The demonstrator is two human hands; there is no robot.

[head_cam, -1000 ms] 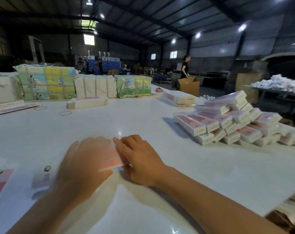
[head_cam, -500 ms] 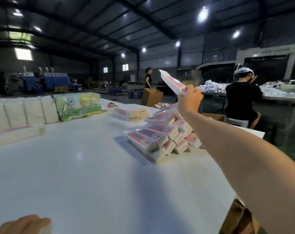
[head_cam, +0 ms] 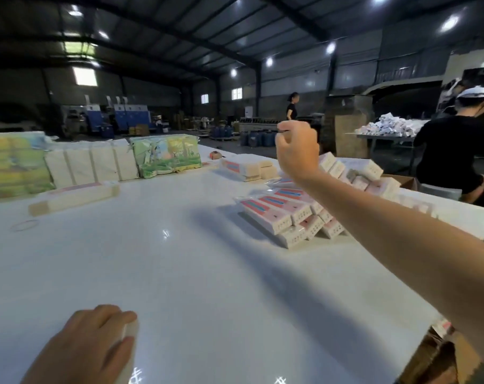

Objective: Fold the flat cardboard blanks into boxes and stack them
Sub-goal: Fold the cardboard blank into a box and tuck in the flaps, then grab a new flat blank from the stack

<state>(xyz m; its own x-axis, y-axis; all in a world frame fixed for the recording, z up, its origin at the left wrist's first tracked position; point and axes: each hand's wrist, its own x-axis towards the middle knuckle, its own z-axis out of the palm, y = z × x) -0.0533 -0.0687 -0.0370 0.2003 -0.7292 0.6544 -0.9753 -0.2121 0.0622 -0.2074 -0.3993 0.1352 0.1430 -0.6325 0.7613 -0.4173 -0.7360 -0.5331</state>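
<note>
Table top [head_cam: 179,273]: white, smooth, glossy, lamp glints mirrored near front edge. Folded boxes [head_cam: 285,214] by right edge: matt printed card, pink-red faces, cream ends. Wrapped bundles [head_cam: 166,155] along far edge: shiny printed plastic film. Pale stacks [head_cam: 94,162] beside them: matt paper. Carton [head_cam: 348,128] beyond table: brown matt cardboard.

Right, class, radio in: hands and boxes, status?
Right hand raised above box stack, fingers curled, empty. Left hand grips white blank at near table edge. Nothing obstructing.
</note>
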